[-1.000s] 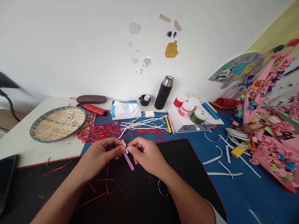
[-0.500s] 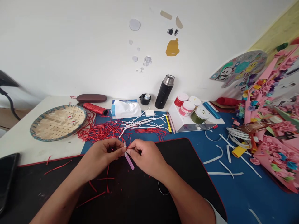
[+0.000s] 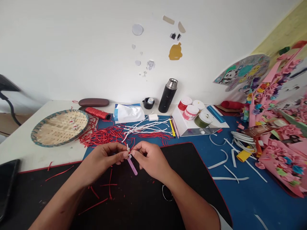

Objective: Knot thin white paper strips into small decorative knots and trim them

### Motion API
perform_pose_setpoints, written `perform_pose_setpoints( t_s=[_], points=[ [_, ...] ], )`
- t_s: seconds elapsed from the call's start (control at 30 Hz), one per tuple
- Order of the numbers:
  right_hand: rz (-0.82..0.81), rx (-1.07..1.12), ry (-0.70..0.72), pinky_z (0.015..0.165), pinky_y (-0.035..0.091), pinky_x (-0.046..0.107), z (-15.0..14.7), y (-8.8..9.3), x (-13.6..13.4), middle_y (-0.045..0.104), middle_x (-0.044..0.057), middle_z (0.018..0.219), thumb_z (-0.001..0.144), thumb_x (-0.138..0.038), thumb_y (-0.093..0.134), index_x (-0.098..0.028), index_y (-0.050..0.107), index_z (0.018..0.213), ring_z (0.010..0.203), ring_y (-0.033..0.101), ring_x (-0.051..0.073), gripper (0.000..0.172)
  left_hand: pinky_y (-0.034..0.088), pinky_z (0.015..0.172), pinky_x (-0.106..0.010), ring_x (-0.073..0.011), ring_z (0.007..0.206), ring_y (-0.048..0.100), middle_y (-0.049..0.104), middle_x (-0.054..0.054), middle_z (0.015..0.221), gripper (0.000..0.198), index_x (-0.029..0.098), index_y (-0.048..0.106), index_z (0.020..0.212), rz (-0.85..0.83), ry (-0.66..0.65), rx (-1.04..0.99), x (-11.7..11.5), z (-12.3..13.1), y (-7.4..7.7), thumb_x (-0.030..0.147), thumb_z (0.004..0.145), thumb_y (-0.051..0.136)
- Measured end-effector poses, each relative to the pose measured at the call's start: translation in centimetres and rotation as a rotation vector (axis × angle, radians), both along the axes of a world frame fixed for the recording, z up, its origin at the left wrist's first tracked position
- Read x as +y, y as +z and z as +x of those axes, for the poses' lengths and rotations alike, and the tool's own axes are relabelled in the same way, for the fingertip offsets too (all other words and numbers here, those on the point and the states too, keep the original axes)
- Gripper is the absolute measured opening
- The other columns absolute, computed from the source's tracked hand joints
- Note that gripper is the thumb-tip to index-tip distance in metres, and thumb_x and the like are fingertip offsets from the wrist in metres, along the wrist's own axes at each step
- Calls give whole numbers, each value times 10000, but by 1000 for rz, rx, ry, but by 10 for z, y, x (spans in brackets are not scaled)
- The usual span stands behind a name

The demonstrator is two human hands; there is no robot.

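Note:
Over the black mat [image 3: 144, 204], my left hand [image 3: 105, 158] and my right hand [image 3: 150, 159] meet fingertip to fingertip. Both pinch a small white and red paper strip wound on the tip of a purple stick [image 3: 132, 166]. The stick slants down toward me between the hands. Loose red strips [image 3: 103, 135] and white strips [image 3: 144, 127] lie in a heap just beyond my fingers on the blue sheet [image 3: 240, 198].
A woven basket [image 3: 59, 127] sits at the left, with a red spool [image 3: 98, 113] beside it. A black flask [image 3: 168, 95], paint jars [image 3: 192, 111] on a white box and pencils [image 3: 173, 127] stand behind. Pink paper-flower boards [image 3: 280, 127] crowd the right. A dark phone [image 3: 7, 185] lies far left.
Both hands stay together at the stick's tip with only slight finger shifts. The camera view has tilted a little.

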State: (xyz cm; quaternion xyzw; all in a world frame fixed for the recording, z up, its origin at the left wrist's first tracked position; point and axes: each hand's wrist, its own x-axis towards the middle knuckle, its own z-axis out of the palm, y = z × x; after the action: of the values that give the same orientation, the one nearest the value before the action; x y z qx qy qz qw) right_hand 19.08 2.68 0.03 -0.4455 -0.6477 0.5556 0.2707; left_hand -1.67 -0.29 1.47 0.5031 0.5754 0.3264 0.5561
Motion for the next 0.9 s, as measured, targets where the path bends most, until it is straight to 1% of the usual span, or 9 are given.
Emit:
perform_pose_setpoints(
  t_s=[0.07, 0.17, 0.47, 0.73, 0.9],
  points=[
    [-1, 12, -1, 530, 376, 230, 0, 0, 0, 593, -65, 609, 975, -261, 657, -188, 701, 928, 498, 545, 102, 97, 471, 684, -305, -209, 736, 601, 733, -36, 792, 462, 217, 830, 888, -16, -20, 29, 0, -2, 2, 652, 733, 854],
    [-7, 21, -5, 521, 381, 228, 0, 0, 0, 583, -67, 586, 979, -254, 654, -187, 706, 923, 491, 543, 103, 102, 454, 672, -299, -209, 733, 589, 719, -31, 771, 468, 219, 842, 873, -25, -62, 67, 0, -3, 3, 669, 744, 838],
    [-14, 34, 16, 506, 385, 222, 1, -1, -1, 585, -72, 579, 992, -264, 651, -191, 712, 938, 482, 538, 100, 109, 477, 695, -300, -213, 747, 612, 734, -33, 778, 438, 240, 853, 868, 57, -82, 111, -3, -5, -3, 666, 828, 763],
    [-7, 0, 48, 554, 400, 218, 1, 6, 0, 580, -75, 596, 971, -193, 654, -194, 720, 896, 496, 543, 89, 99, 500, 627, -300, -214, 681, 641, 744, -32, 729, 395, 245, 841, 805, 101, -93, 141, -2, -6, -2, 633, 827, 769],
    [-7, -4, 54, 559, 397, 217, 1, 5, -1, 595, -70, 620, 967, -191, 654, -192, 722, 897, 505, 549, 89, 98, 495, 609, -291, -210, 670, 641, 742, -27, 717, 390, 247, 839, 797, 117, -99, 172, -3, -6, -1, 626, 840, 756]
  ],
)
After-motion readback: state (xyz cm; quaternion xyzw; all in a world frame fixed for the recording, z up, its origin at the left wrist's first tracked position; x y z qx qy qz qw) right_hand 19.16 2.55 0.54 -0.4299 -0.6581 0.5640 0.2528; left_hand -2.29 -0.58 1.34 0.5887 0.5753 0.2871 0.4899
